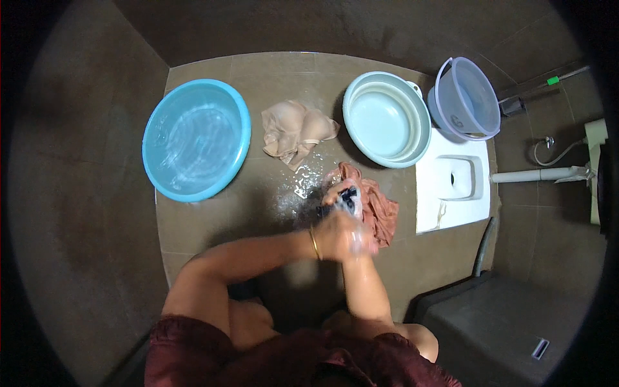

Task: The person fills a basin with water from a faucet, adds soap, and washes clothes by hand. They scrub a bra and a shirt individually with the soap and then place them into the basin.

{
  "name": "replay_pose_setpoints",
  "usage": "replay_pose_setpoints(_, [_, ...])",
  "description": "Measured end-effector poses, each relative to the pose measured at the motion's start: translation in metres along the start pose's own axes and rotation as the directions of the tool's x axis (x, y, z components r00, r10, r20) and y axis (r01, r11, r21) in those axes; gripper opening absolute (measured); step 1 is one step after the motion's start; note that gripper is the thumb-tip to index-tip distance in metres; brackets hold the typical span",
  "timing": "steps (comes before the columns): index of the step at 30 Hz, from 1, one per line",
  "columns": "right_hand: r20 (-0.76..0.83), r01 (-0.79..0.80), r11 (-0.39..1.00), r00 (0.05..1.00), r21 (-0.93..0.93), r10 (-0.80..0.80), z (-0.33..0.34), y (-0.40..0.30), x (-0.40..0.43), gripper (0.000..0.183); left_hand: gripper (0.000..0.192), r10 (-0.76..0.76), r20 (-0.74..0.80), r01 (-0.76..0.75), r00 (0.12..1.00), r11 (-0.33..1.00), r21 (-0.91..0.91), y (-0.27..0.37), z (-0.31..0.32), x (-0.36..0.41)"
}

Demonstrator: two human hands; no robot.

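My left hand [334, 237], with a gold bangle at the wrist, is blurred and closed on a dark, foam-covered cloth [348, 196]. Pressed against it, my right hand [361, 244] is also closed on the wet, soapy cloth; its fingers are partly hidden. Beneath and beside both hands a salmon-pink garment [381, 213] lies bunched on the tiles. A beige padded bra [292, 126] rests crumpled farther ahead, apart from my hands. Foam and water [305, 181] are spread on the floor between them.
At left stands a blue tub [245, 130] with water. A pale collapsible basin [349, 104] is ahead right, beside a lilac bucket [435, 92]. The white squat toilet [425, 193] lies to the right, near a wall pipe [532, 175]. A dark raised slab [503, 309] is at lower right.
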State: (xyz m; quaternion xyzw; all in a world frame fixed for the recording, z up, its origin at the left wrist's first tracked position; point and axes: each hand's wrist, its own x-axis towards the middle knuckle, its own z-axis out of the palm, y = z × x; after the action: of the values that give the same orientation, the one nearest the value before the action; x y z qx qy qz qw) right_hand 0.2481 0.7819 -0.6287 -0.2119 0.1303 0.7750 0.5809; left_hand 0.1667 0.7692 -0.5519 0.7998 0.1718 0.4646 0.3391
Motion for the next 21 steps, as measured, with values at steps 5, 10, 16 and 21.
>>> replay_pose_setpoints(5, [-0.184,0.071,0.997,0.980,-0.032,-0.075,0.025,0.013,-0.009,0.023,0.011,-0.085,-0.130,0.109,0.988,0.976,0.190,-0.062,-0.031,-0.008])
replay_pose_setpoints(10, [-0.131,0.004,0.999,0.991,-0.052,-0.010,0.078,0.011,-0.015,0.028,0.014,-0.423,-0.255,0.466,0.870,0.874,0.140,-0.090,-0.067,-0.027])
replay_pose_setpoints(16, [0.054,0.013,0.999,0.998,0.032,-0.015,0.060,-0.026,-0.012,0.041,0.061,-0.567,0.467,0.735,0.678,0.533,-0.419,-0.039,-0.065,-0.013])
replay_pose_setpoints(21, [0.069,0.042,0.999,0.997,0.028,-0.044,0.063,-0.027,-0.013,0.046,0.061,-0.607,0.410,0.733,0.680,0.577,-0.361,-0.062,-0.042,-0.036])
